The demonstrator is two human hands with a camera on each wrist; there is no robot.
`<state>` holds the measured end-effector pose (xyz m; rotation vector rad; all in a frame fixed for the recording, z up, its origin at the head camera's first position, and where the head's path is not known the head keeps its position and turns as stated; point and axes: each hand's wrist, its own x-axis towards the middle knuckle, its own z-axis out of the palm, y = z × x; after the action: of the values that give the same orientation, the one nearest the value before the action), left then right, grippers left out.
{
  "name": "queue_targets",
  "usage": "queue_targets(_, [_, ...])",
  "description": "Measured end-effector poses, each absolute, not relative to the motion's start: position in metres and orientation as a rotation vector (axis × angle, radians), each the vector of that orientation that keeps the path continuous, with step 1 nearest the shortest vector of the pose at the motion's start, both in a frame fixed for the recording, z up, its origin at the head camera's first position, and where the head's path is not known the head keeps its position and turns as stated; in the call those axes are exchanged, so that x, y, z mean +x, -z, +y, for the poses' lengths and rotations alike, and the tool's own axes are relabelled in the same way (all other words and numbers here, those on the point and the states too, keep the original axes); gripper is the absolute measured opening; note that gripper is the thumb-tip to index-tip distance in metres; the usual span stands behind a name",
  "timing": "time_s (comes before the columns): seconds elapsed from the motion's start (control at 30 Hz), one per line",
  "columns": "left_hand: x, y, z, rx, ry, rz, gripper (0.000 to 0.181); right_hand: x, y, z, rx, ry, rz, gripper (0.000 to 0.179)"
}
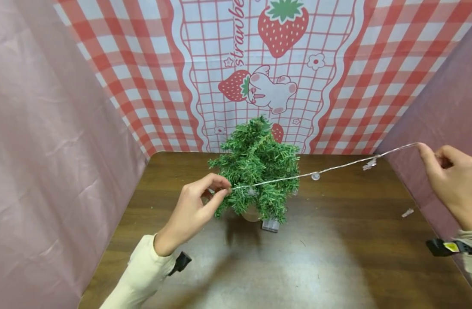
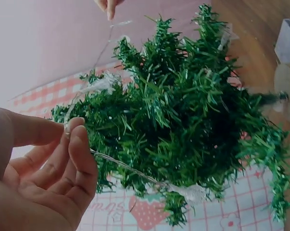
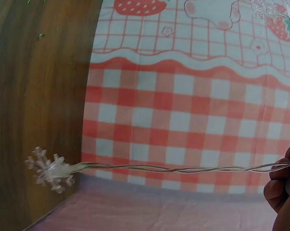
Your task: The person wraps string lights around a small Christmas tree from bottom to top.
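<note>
A small green artificial Christmas tree point(image 1: 255, 167) stands upright on the table. My left hand point(image 1: 193, 208) is at its left side and pinches a string of fairy lights point(image 1: 342, 166) between thumb and fingertips. From there the thin clear wire runs taut across the front of the tree, up to the right. At its other end my right hand point(image 1: 454, 182) pinches it, raised well off to the right. Clear snowflake lights hang along the wire; one snowflake light point(image 3: 51, 169) dangles below the right hand. Another snowflake light point(image 2: 190, 192) lies against the branches beyond my left fingers.
A small translucent box point(image 1: 270, 225) lies on the wooden table point(image 1: 317, 266) beside the tree's round base point(image 1: 251, 213). Behind the tree hangs a red-and-white checked strawberry cloth point(image 1: 143, 86). Pink curtains point(image 1: 58, 150) close off both sides. Tiny green bits are scattered on the tabletop.
</note>
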<state>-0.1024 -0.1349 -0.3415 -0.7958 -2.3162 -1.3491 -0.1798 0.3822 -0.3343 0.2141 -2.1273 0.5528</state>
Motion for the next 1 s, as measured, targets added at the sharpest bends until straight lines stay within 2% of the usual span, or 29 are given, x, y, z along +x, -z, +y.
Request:
queue_targets(0.33, [-0.108, 0.348, -0.122, -1.010, 1.202, -2.348, 0.020, -0.191, 0.345, 0.394, 0.008, -0.728, -2.191, 0.045])
queue_targets(0.63, [-0.108, 0.352, -0.119, -1.103, 1.052, -2.312, 0.027, -0.201, 0.344, 0.401, -0.005, -0.739, -2.176, 0.048])
queue_targets(0.77, [-0.109, 0.345, -0.127, -1.123, 1.050, -2.261, 0.024, -0.207, 0.342, 0.401, -0.051, -0.756, -2.195, 0.048])
queue_targets(0.9, [-0.113, 0.329, -0.134, -1.137, 1.082, -2.174, 0.021, -0.208, 0.339, 0.399, -0.082, -0.906, -2.226, 0.041])
queue_targets(1.0, [-0.114, 0.309, -0.138, -1.114, 1.123, -2.103, 0.021, -0.210, 0.336, 0.400, -0.069, -1.288, -2.259, 0.026])
